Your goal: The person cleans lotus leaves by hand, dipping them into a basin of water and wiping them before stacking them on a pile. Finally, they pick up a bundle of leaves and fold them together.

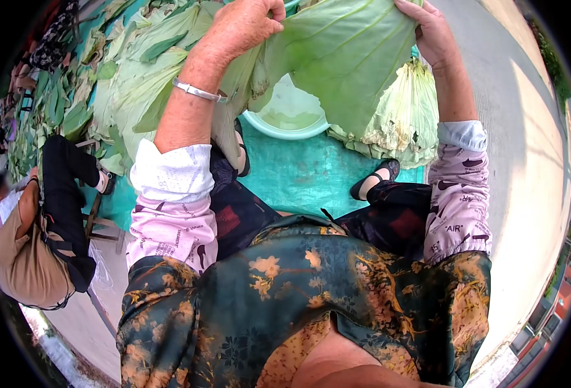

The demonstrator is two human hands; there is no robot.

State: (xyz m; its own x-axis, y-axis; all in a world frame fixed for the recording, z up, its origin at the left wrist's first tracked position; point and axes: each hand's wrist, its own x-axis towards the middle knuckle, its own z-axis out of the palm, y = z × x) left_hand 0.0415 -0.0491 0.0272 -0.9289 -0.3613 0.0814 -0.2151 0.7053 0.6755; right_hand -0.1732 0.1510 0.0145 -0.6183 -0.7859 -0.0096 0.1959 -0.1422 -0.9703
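I take the step in hand to be holding one broad green leaf (350,58) spread out, high at the far side, partly over the basin; I'd say the next move calls for even tension, since a leaf this thin could tear. Counting from the largest down: one teal tarp (285,174) on the ground; one heap of leaves (146,84) at far left, overlapping too much for me to number; one seated co-worker (30,255) at left, with any others beyond too blurred to count; one pale leaf bundle (411,107) at right; one round basin (292,134) between heap and bundle. My two hands come last: the left hand (246,22) pinches the leaf's left edge, the right hand (435,32) its right.
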